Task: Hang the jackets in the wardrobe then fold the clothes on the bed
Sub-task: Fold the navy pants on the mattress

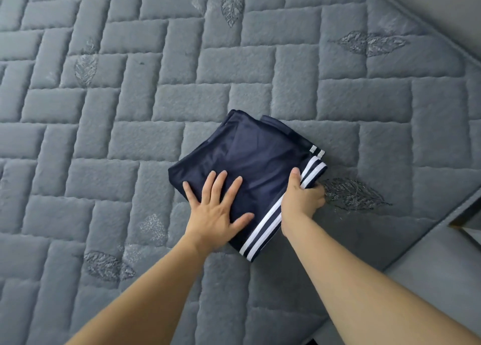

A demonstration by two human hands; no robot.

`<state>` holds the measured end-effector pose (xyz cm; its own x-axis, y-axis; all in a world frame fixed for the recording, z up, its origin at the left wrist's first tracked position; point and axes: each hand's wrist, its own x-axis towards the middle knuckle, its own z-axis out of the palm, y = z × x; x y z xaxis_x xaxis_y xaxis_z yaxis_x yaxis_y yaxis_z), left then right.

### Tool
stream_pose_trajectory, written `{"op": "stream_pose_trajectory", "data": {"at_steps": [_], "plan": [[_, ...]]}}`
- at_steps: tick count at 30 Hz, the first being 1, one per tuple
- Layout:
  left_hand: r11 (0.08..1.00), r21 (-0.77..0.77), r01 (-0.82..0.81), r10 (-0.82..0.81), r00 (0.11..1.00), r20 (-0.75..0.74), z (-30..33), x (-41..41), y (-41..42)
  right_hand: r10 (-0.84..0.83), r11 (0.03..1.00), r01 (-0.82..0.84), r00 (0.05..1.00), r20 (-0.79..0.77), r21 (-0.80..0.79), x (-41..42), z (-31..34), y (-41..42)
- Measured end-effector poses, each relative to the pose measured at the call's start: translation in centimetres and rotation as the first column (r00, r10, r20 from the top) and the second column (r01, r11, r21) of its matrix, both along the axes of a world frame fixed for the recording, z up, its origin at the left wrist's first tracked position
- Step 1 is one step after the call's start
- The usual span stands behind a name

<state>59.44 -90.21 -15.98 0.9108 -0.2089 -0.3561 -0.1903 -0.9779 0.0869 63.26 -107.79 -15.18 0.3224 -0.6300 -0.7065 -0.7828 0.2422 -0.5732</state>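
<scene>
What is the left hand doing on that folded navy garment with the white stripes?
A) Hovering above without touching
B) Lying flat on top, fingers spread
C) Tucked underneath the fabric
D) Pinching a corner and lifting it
B: the left hand lies palm-down with fingers spread on top of the folded navy garment, pressing it to the quilted grey bed cover, while the right hand grips the striped edge.
</scene>
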Motion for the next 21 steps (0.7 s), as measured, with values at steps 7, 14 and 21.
{"op": "stream_pose_trajectory", "data": {"at_steps": [7,14,21], "plan": [[0.749,-0.058,-0.660,0.627,0.733,-0.264,0.4,3.3,1.5,0.221,0.948,-0.227,0.974,0.049,0.223,-9.7,1.8,4.6],[0.801,0.008,-0.598,0.573,0.764,-0.295,-1.2,4.2,2.0,0.442,0.786,-0.378,0.897,-0.017,0.490,-9.4,0.9,3.4],[0.260,-0.226,-0.939,0.948,0.292,-0.125,0.2,5.6,0.9,0.478,0.701,-0.392,0.878,0.015,0.596,-9.5,1.4,2.2]]}}
